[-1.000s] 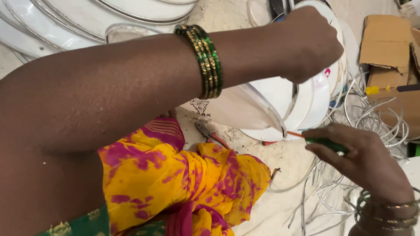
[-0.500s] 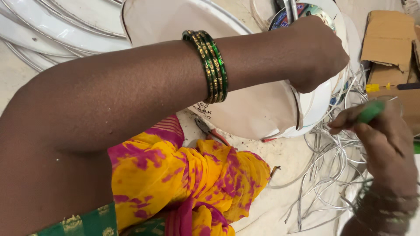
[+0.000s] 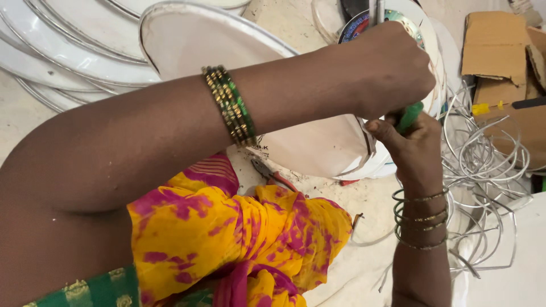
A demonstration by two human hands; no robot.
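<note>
Compared with a second ago, our right hand (image 3: 412,145) has come up from low beside the loose wires and now sits just under our left hand (image 3: 392,68), so both hands meet at the rim of the white round plastic housing (image 3: 307,145) that stands tilted in front of us. Our right fingers are curled tight around the green-handled tool (image 3: 410,116), of which only a short piece of handle shows between the two hands; its tip is hidden, so we cannot tell what it touches. Our left hand is closed into a fist over the top of the housing, near the round printed disc with a coloured ring (image 3: 392,23); what the fist presses on is covered by the hand itself. We judge that the tool has been brought to the work point and that the left hand steadies the part. The housing has also swung nearer to us, its flat white back now filling the middle of the view. As for containers, the brown cardboard box (image 3: 495,45) at the upper right is too far cropped for us to see what it holds. A tangle of grey-white wires (image 3: 489,170) lies on the floor to the right, red-handled pliers (image 3: 273,173) lie below the housing, and stacked white round covers (image 3: 68,51) rest at the upper left.
</note>
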